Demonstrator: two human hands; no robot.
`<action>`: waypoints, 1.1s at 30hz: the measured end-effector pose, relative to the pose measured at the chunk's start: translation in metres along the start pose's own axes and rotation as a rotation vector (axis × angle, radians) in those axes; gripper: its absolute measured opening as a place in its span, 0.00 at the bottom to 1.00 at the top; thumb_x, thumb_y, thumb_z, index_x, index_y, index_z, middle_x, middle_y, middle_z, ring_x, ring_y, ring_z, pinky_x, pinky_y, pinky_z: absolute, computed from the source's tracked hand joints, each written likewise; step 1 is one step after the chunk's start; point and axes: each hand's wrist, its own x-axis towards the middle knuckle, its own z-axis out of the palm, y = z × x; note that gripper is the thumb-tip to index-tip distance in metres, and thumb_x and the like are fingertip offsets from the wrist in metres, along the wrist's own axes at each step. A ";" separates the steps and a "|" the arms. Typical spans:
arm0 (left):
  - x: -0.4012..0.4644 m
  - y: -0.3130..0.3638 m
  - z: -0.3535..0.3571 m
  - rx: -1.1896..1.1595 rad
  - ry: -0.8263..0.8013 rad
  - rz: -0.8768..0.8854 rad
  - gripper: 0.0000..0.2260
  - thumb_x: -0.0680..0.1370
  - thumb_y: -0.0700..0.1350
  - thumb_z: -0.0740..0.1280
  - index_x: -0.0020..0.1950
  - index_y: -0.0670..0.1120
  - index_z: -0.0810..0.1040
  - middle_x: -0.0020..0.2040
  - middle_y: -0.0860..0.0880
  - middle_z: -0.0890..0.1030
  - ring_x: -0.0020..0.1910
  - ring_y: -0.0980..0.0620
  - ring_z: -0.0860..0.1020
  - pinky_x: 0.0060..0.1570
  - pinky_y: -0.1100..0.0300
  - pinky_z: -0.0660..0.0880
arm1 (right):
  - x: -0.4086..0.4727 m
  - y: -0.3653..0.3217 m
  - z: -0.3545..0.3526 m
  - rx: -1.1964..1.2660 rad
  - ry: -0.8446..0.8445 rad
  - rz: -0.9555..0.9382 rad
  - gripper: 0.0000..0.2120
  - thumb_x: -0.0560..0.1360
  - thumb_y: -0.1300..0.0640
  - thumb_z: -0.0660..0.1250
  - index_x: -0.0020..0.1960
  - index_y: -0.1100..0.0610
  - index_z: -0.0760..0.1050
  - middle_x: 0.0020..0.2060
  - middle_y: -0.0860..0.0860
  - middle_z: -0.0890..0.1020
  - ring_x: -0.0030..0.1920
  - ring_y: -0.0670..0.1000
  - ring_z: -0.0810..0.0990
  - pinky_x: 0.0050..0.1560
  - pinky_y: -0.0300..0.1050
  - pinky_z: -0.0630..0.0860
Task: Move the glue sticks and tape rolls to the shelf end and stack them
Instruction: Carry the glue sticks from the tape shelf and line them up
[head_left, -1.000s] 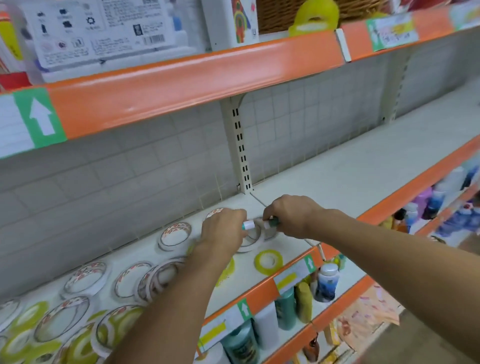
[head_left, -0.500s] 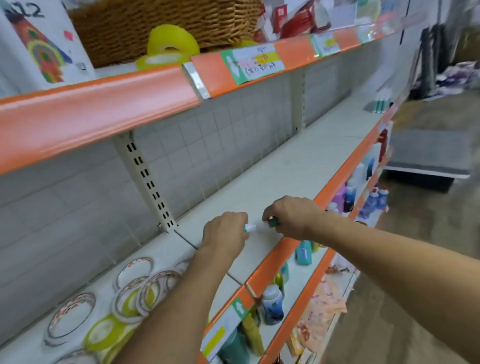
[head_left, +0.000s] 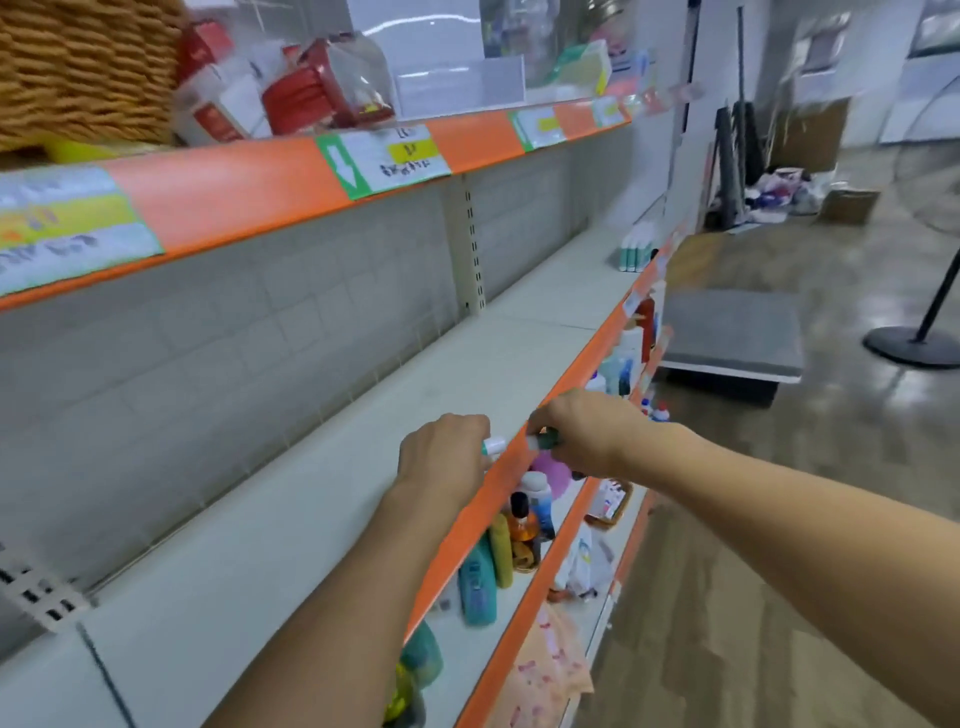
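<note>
green-capped glue sticks (head_left: 543, 442) lie crosswise in your curled left hand (head_left: 444, 453) and right hand (head_left: 584, 434), while the stack (head_left: 635, 254) at the shelf (head_left: 322, 499) end stands far ahead, right hand nearer.

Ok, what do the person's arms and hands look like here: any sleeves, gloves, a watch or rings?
Both forearms are bare up to the frame edge, no sleeves showing. The left hand and right hand wear no gloves. No watch, bracelet or ring is visible on either, though the fingers are mostly hidden.
</note>
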 end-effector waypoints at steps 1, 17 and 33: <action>0.012 0.010 0.002 -0.006 0.007 0.012 0.07 0.78 0.50 0.66 0.54 0.50 0.76 0.51 0.48 0.80 0.50 0.44 0.78 0.41 0.56 0.69 | 0.002 0.015 -0.002 -0.004 -0.002 0.010 0.17 0.76 0.61 0.64 0.62 0.47 0.78 0.55 0.51 0.81 0.54 0.55 0.79 0.48 0.51 0.80; 0.209 0.141 0.054 0.018 0.004 0.259 0.07 0.79 0.44 0.64 0.57 0.50 0.74 0.53 0.48 0.80 0.53 0.42 0.79 0.41 0.56 0.66 | 0.058 0.217 0.017 -0.051 0.007 0.185 0.17 0.75 0.60 0.65 0.61 0.45 0.76 0.54 0.48 0.79 0.55 0.54 0.78 0.47 0.50 0.79; 0.428 0.261 0.087 -0.046 -0.008 0.432 0.03 0.80 0.45 0.63 0.53 0.49 0.72 0.52 0.46 0.78 0.47 0.43 0.77 0.40 0.55 0.66 | 0.146 0.429 0.005 0.015 0.053 0.404 0.19 0.74 0.60 0.65 0.60 0.43 0.77 0.52 0.50 0.81 0.53 0.55 0.78 0.39 0.44 0.68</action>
